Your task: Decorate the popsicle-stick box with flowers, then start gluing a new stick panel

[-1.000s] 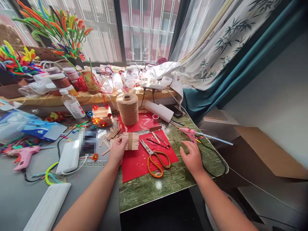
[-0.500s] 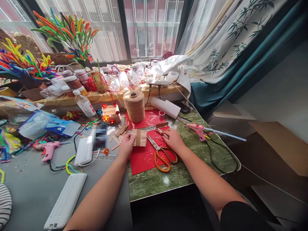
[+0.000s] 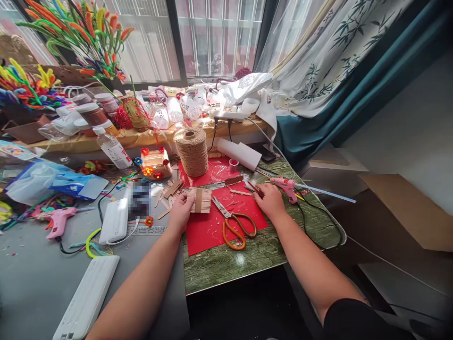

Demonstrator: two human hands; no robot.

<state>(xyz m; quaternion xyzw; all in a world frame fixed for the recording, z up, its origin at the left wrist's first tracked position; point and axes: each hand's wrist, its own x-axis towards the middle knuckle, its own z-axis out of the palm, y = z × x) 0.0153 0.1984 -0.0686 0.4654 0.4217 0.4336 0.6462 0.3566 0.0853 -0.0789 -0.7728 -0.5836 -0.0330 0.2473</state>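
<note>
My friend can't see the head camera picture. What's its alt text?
A person's left hand holds a flat panel of wooden sticks, while the right hand grasps slim pen-like tools. Orange-handled scissors lie between the hands on a red sheet, with a twine spool behind and a pink glue gun to the right.

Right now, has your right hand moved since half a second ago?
Yes, the right hand moved right, closer to the pink glue gun on the green tabletop.
</note>
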